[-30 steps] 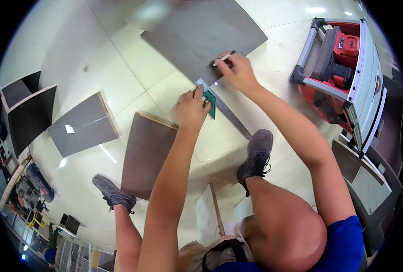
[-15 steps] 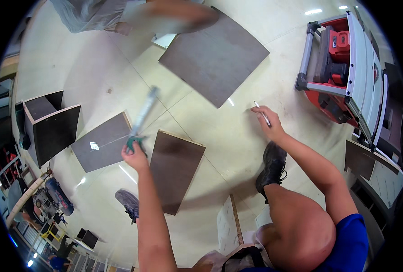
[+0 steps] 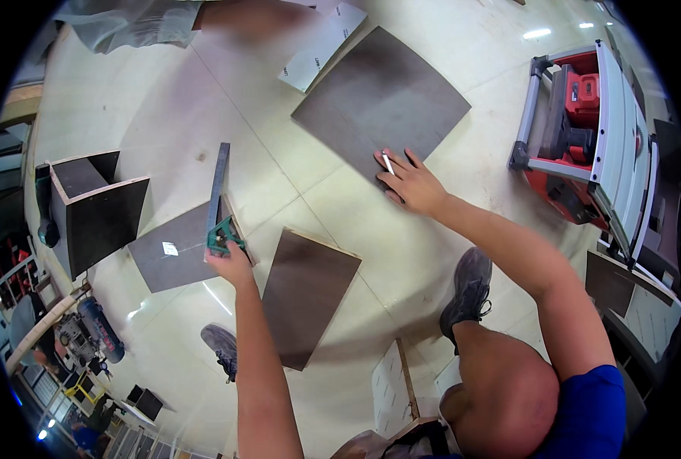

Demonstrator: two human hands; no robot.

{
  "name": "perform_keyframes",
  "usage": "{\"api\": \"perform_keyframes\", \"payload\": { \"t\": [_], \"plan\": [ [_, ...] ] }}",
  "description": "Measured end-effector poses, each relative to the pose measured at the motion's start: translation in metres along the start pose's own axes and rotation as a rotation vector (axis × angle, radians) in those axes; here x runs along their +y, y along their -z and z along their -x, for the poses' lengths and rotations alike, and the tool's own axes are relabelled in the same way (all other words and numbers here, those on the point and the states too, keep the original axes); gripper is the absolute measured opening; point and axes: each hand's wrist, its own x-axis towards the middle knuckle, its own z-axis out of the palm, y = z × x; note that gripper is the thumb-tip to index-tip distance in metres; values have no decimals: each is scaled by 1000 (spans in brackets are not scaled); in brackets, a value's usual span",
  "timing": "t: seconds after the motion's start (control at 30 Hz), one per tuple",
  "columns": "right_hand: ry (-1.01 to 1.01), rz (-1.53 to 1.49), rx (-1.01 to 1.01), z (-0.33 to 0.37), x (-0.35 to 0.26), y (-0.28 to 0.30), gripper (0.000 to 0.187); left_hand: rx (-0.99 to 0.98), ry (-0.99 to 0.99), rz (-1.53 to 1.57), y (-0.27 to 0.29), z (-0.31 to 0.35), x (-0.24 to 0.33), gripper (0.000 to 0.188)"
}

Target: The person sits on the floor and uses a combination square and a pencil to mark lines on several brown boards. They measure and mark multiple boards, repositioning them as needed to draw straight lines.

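My left hand [image 3: 232, 264] is closed around the green head of a combination square [image 3: 216, 199]. The square's steel blade points away from me, over the edge of a dark board [image 3: 164, 268] with a small white label. My right hand [image 3: 411, 183] rests on the near corner of a large square dark board [image 3: 386, 92] on the floor. A slim white pen [image 3: 388, 164] is held between its spread fingers. Between my feet lies another dark rectangular board [image 3: 310, 291].
A table saw [image 3: 585, 130] with red parts stands on its side at the right. An open dark box-like assembly [image 3: 99, 206] is at the left. A white-faced board [image 3: 325, 47] lies beyond the large board, near a blurred limb of another person [image 3: 256, 23].
My right hand has reached forward and left, from above the floor onto the large board. The square has swung left. The other person's blurred limb has moved left, uncovering more of the white-faced board.
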Motion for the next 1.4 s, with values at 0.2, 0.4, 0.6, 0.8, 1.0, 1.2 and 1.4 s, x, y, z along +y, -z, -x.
{"api": "perform_keyframes", "payload": {
  "t": [0.2, 0.4, 0.6, 0.8, 1.0, 1.2, 1.4],
  "plan": [
    [66, 20, -86, 70, 11, 4, 33, -477, -293, -504, 60, 113, 15, 77],
    [93, -318, -181, 140, 43, -31, 40, -835, -335, -972, 61, 221, 23, 117],
    [-215, -7, -103, 92, 40, 10, 91, -840, -335, -984, 46, 278, 30, 123],
    [-300, -3, -72, 82, 26, 5, 100, -801, -201, -928, 19, 332, 44, 120],
    [-300, 2, -25, 85, 26, 0, 97, -794, -136, -862, -9, 349, 66, 121],
    [-298, 18, -32, 86, 28, -1, 97, -791, -126, -865, -12, 350, 66, 122],
    [-288, 29, -32, 85, 28, 0, 98, -773, -133, -857, -13, 351, 67, 124]
  ]
}}
